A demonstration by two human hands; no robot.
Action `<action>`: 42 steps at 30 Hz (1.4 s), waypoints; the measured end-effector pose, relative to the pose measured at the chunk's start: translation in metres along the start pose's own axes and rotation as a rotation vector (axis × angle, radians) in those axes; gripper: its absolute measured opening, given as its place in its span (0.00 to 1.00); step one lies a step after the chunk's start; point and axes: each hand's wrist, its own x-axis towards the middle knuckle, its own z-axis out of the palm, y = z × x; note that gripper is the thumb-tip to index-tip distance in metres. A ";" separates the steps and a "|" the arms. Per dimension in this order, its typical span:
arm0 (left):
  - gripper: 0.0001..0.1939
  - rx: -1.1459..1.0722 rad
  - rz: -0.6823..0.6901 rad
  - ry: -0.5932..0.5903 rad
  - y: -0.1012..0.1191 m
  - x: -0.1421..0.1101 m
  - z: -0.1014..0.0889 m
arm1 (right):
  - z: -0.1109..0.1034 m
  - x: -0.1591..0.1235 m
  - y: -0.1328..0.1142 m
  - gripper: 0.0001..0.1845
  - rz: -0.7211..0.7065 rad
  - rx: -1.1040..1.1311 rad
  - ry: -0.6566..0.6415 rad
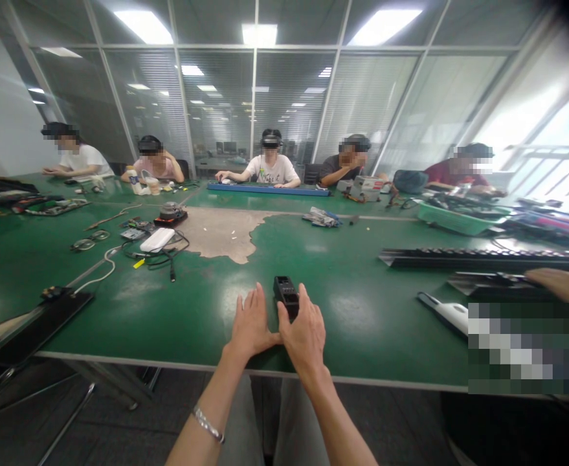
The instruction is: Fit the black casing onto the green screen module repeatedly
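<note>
Bare forearms (335,408) reach over a green surface (182,323), hands around a small black device

A silvery bracelet (208,425) circles the left wrist, and grey-clad legs (291,427) show below the table edge. The left hand (251,327) has its grip open, fingers spread, just left of the black device (285,290). The right hand (306,330) overlaps the device's near end; whether its grip closes on it, I cannot tell. The device lies on the surface, ahead of the thumbs.

Off to the right, another person's hand (563,283) hovers near a long black strip (488,260). Further out on the left are a white case (158,240), cables (171,265) and glasses (83,244); beyond the middle, a bunched greyish cloth (322,217). Right of that sits a green basket (463,221), loaded with dark items. Along the far side sit five people (272,169), a long blue bar (267,189) before the middle one, glass panels (221,116) behind them
</note>
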 end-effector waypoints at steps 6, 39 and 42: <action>0.51 0.102 -0.002 -0.021 0.001 0.000 0.000 | 0.000 -0.008 0.005 0.36 0.016 -0.043 -0.066; 0.46 0.181 0.005 -0.037 0.002 0.000 -0.002 | 0.005 -0.010 0.015 0.44 0.046 0.038 -0.116; 0.46 0.185 0.007 -0.042 0.002 0.001 -0.002 | 0.000 -0.006 0.011 0.41 0.045 -0.016 -0.161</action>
